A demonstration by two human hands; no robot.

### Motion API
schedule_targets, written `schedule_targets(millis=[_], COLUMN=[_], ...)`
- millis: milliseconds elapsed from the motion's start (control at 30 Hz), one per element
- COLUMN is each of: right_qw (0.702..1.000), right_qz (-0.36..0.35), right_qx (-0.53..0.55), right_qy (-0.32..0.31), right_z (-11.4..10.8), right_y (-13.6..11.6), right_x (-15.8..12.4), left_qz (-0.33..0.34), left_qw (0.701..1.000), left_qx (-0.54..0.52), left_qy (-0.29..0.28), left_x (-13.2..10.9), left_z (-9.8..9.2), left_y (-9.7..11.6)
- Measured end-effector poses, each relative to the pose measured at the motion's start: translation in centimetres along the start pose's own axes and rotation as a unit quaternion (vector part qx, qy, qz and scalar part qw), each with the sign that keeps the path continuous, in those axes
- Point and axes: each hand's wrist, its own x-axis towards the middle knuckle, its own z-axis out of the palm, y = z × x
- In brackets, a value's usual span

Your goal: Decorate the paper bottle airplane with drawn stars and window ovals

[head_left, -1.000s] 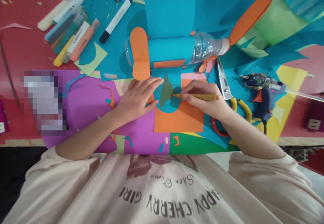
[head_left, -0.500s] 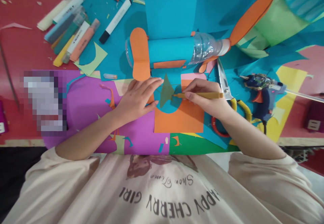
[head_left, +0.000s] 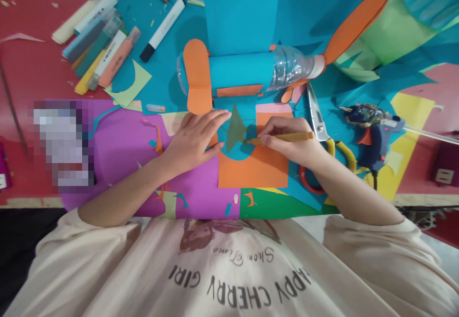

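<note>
Head view: an olive-green pointed patch [head_left: 234,130] shows on a rounded blue paper piece [head_left: 238,152], which overlaps an orange sheet [head_left: 253,176] on the tabletop [head_left: 17,75]. The right hand [head_left: 291,147] has its fingers wrapped round an ochre marker [head_left: 297,136], whose tip is at the patch's 4 o'clock edge. The left hand [head_left: 197,135] lies palm down at 9 o'clock, fingers extended and gripping nothing, fingertips by the blue piece.

The tabletop is red and scattered with small scraps; a pale strip runs along its near edge. A purple sheet [head_left: 125,140] covers much of it toward 9 o'clock, with a green sheet [head_left: 287,202] at 5 o'clock and a yellow sheet [head_left: 418,109] at 3. A clear bottle [head_left: 242,71] wrapped in blue paper lies at 12; scissors [head_left: 320,128] and a glue gun [head_left: 378,140] lie toward 3. Beyond the tabletop, 8 o'clock is dark, while pale floor [head_left: 444,255] shows at 4.

The person's shirt [head_left: 229,278], upside down in view, reads "Show Time" and "Happy Cherry Girl". Lettering on the markers [head_left: 107,56] at 10 o'clock is too small to read.
</note>
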Motion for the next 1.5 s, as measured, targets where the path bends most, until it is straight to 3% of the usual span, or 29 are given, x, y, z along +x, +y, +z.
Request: schedule_targets(millis=[400, 1067, 1333, 1500], right_qw=[0.998, 1.000, 0.998, 0.999], right_qz=[0.009, -0.005, -0.003, -0.013], right_qx=[0.034, 0.006, 0.034, 0.028], right_qy=[0.043, 0.003, 0.050, 0.041], right_z=[0.12, -0.07, 0.06, 0.16], right_y=[0.19, 0.10, 0.36, 0.66], right_x=[0.00, 0.13, 0.13, 0.04], left_qz=[0.002, -0.002, 0.015, 0.010], left_qw=[1.000, 1.000, 1.000, 1.000], left_qx=[0.007, 0.008, 0.015, 0.010], left_qy=[0.005, -0.001, 0.011, 0.008], left_x=[0.02, 0.05, -0.04, -0.04], left_z=[-0.06, -0.05, 0.10, 0.10], left_y=[0.05, 0.00, -0.11, -0.12])
